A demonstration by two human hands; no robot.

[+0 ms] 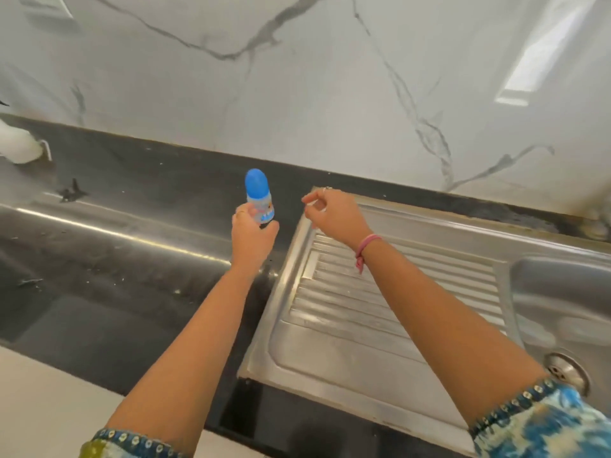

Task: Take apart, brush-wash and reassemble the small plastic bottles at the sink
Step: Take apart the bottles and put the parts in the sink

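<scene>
Left grip (253, 231) clamped round the lower body of the small bottle (259, 201), held upright above the dark surface (132, 259), just left of the steel sink (562, 292) unit's drainboard (380, 292). Bottle's blue domed cap (256, 185) is on; label print below it is too blurred to read, and my fingers cover the bottle's base. Right grip (334, 214) hovers near the bottle over the drainboard's back corner, fingers curled, thumb and forefinger tips together; can't tell whether anything is pinched between them. Pink band (365, 247) on my right wrist. Sink bowl is cut off at the right edge, only the drain (567, 370) showing, partly behind my patterned sleeve (545, 421). White object (18, 143) at far left is cropped, can't identify it
</scene>
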